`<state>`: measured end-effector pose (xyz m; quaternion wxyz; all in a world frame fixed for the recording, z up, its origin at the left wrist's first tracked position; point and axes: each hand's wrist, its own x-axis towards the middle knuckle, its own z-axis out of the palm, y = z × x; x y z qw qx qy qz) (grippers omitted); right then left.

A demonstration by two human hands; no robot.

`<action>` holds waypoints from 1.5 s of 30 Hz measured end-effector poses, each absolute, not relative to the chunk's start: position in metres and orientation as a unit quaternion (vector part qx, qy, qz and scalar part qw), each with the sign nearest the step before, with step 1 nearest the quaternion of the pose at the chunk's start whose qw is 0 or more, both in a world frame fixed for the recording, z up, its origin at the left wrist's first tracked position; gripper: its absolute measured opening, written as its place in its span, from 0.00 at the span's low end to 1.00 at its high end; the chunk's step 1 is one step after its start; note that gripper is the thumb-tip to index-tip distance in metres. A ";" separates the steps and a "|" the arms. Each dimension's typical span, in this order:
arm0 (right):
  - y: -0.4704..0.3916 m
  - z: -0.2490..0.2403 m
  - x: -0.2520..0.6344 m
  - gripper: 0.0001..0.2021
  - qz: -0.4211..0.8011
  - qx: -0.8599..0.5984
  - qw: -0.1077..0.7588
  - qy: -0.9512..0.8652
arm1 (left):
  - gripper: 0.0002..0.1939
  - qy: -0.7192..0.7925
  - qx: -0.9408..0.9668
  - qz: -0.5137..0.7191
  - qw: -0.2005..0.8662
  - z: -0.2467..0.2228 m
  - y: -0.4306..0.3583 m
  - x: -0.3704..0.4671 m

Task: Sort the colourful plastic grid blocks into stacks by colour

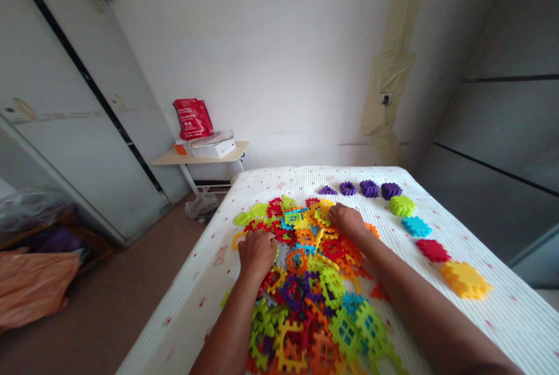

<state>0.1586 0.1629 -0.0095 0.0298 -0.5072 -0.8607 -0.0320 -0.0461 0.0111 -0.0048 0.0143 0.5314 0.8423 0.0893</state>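
A large heap of colourful interlocking plastic building pieces (301,290) is spread over the bed. My left hand (257,250) rests at the heap's left side, fingers curled down; whatever lies under the fingertips is hidden. At the far right of the heap, my right hand (348,219) has its fingers closed at the edge of a yellow plastic piece (323,212). Grey pieces (282,254) show just right of my left hand. Green pieces (253,213) and red pieces (275,207) lie beyond it.
Along the bed's right side runs a curved row of sorted stacks: purple (369,188), green (402,205), blue (416,226), red (433,250) and yellow (466,279). A small table (196,158) with a red bag (192,119) and white box (213,148) stands by the wall.
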 end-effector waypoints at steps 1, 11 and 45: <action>0.162 -0.010 0.159 0.16 -0.033 -0.508 0.029 -0.860 | 0.16 0.844 0.529 0.088 0.015 -0.004 0.012 -0.045; 0.162 -0.016 0.159 0.17 -0.041 -0.510 0.040 -0.858 | 0.10 0.838 0.529 0.136 0.013 -0.015 0.012 -0.046; 0.160 -0.018 0.165 0.17 -0.020 -0.508 0.072 -0.858 | 0.02 0.777 0.525 0.343 0.055 -0.030 0.007 -0.060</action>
